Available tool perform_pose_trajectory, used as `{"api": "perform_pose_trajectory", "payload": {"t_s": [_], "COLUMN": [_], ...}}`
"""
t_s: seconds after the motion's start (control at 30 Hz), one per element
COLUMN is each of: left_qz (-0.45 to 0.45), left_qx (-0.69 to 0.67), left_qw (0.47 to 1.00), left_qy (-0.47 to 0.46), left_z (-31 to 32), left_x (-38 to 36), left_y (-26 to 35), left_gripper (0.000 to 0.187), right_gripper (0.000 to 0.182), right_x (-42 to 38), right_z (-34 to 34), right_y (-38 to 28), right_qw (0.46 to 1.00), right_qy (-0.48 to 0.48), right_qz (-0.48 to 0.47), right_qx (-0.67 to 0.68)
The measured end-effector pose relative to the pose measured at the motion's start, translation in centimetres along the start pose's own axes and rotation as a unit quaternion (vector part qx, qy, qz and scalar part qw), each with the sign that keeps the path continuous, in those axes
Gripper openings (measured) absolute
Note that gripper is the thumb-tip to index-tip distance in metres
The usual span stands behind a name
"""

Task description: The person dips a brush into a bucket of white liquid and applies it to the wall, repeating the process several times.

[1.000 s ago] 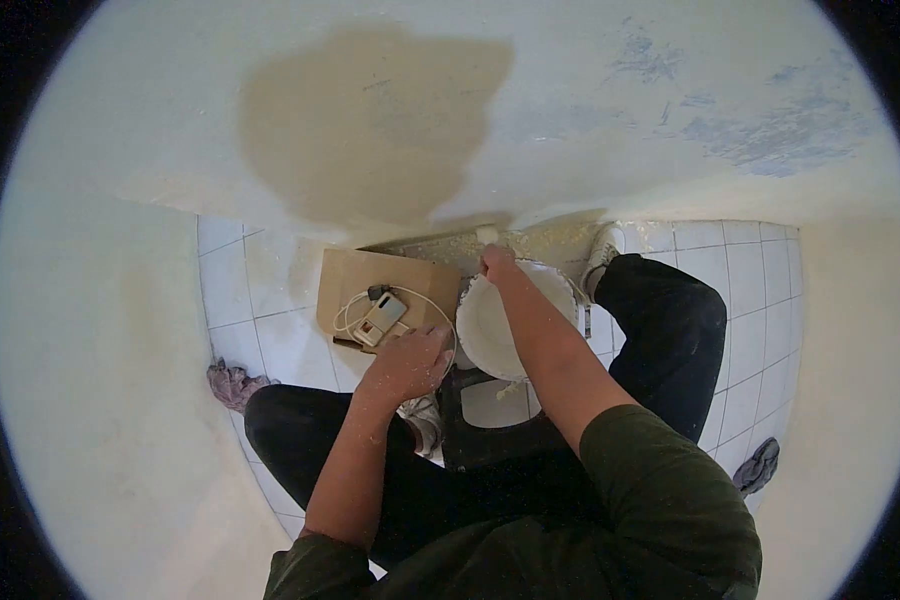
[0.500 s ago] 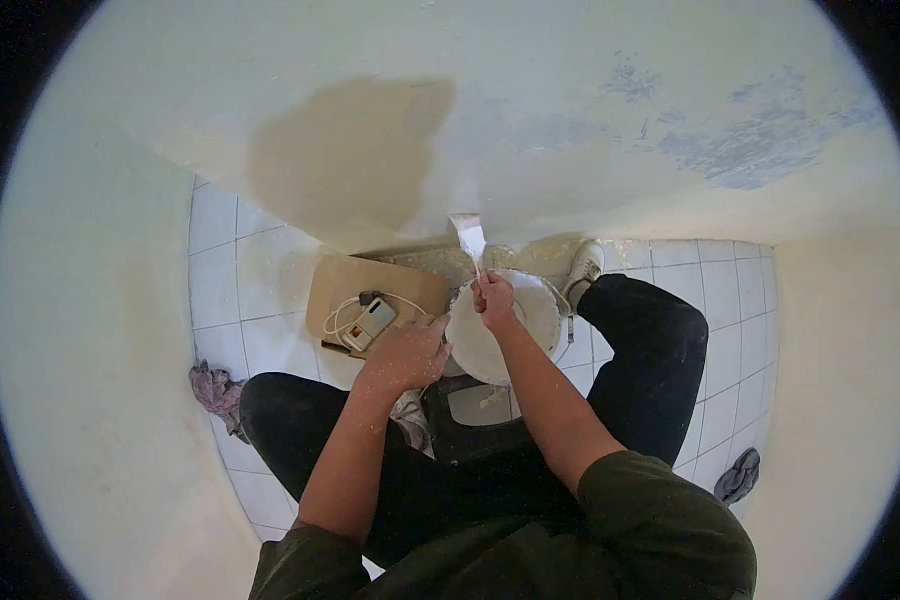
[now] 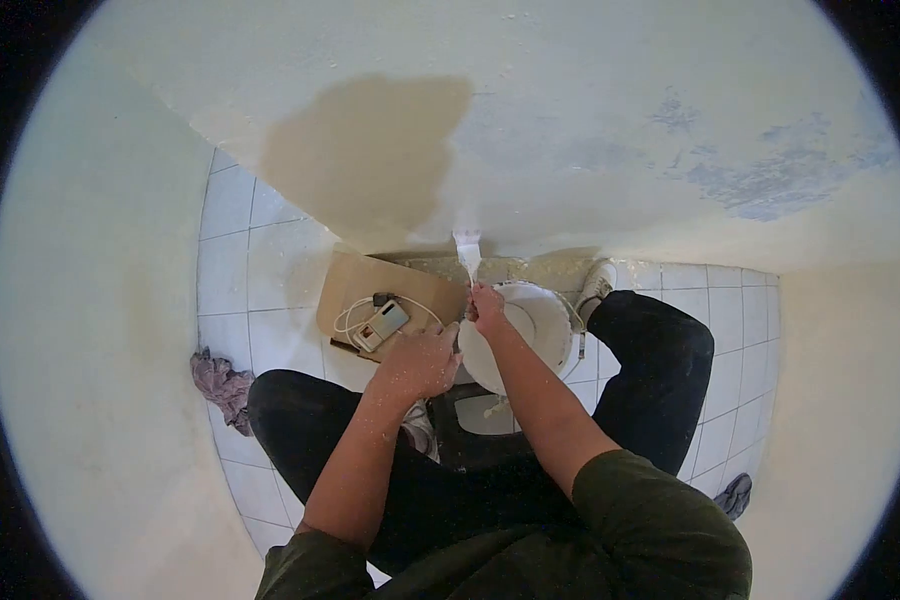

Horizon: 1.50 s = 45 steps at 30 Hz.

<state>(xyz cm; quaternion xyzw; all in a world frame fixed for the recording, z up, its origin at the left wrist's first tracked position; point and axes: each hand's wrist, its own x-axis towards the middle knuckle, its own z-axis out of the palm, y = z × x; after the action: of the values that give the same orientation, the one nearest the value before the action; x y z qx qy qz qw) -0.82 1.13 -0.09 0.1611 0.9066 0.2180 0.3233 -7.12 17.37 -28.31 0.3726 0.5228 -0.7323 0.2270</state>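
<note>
My right hand [image 3: 486,306] is closed around the handle of a scraper [image 3: 468,254], whose wide white-coated blade lies against the lower part of the wall [image 3: 560,190]. Just below that hand is a white bucket [image 3: 540,335] with pale material on its inside. My left hand [image 3: 422,360], speckled with white, is at the bucket's left side, near its rim; its fingers look bent, and whether they hold anything is hidden. Left of it a white device [image 3: 381,326] with a cable rests on a piece of cardboard [image 3: 345,283].
A dark stool [image 3: 450,430] stands between my legs. Crumpled cloths lie on the tiled floor at the left [image 3: 224,388] and right [image 3: 735,496]. My shoe [image 3: 598,282] is right of the bucket, close to the wall. Bluish patches [image 3: 770,175] mark the wall at upper right.
The scraper blade has moved slightly down along the wall. The view has shifted a little, so the bucket, cardboard and left hand appear farther right.
</note>
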Motion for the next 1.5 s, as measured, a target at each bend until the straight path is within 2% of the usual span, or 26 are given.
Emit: {"api": "perform_pose_trajectory", "payload": {"t_s": [0.13,0.23,0.33,0.43,0.53,0.6,0.83,1.03,1.13,1.23,1.37,1.43,1.5], "left_qz": [-0.004,-0.012,-0.026,-0.033,-0.031,-0.029,-0.021,-0.015,-0.012,-0.005,-0.04,-0.029,-0.029], "left_qx": [0.01,0.024,0.023,0.018,0.017,0.016,0.008,-0.011,-0.005,0.014,0.004,-0.001,-0.005], "left_qw": [1.0,1.0,0.999,0.998,0.998,0.999,1.0,1.0,1.0,0.999,0.999,1.0,0.999], "left_qy": [-0.005,-0.006,-0.031,-0.046,-0.044,-0.038,-0.017,0.002,0.028,0.041,-0.01,0.01,0.018], "left_z": [0.3,0.8,0.3,0.4,0.4,0.3,0.1,-0.6,-0.4,-0.3,-1.4,-1.0,-0.7], "left_x": [0.2,0.6,1.1,1.5,1.7,1.5,0.6,-0.8,-1.3,-1.4,-1.4,-1.3,-1.1], "left_y": [-0.7,-1.2,-1.0,-1.2,-1.0,-1.0,-0.7,-0.2,-0.6,-1.1,-0.5,-1.0,-1.4], "left_gripper": [0.045,0.046,0.047,0.047,0.047,0.047,0.045,0.046,0.05,0.053,0.054,0.054,0.054], "right_gripper": [0.014,0.014,0.013,0.013,0.013,0.014,0.02,0.021,0.02,0.02,0.026,0.025,0.026], "right_x": [2.5,11.3,12.9,11.5,7.2,4.4,-4.2,-7.5,-7.3,-6.2,-3.0,-2.6,-2.3], "right_z": [1.5,0.0,0.6,1.2,2.0,2.5,4.3,5.0,5.9,7.9,8.9,9.5,9.4], "right_y": [0.2,4.6,4.4,2.9,0.6,-0.4,-0.3,-0.1,-0.6,-0.8,0.3,0.7,0.6], "right_qw": [0.995,0.996,0.991,0.991,0.994,0.996,0.992,0.961,0.942,0.939,0.927,0.927,0.931], "right_qy": [0.066,0.029,-0.039,-0.019,0.047,0.041,-0.048,-0.177,-0.175,-0.071,-0.016,-0.011,-0.009], "right_qz": [0.073,0.073,0.093,0.102,0.065,0.032,-0.109,-0.214,-0.265,-0.289,-0.271,-0.257,-0.188], "right_qx": [-0.005,-0.041,-0.091,-0.083,-0.071,-0.073,-0.038,-0.007,-0.113,-0.173,-0.258,-0.273,-0.314]}}
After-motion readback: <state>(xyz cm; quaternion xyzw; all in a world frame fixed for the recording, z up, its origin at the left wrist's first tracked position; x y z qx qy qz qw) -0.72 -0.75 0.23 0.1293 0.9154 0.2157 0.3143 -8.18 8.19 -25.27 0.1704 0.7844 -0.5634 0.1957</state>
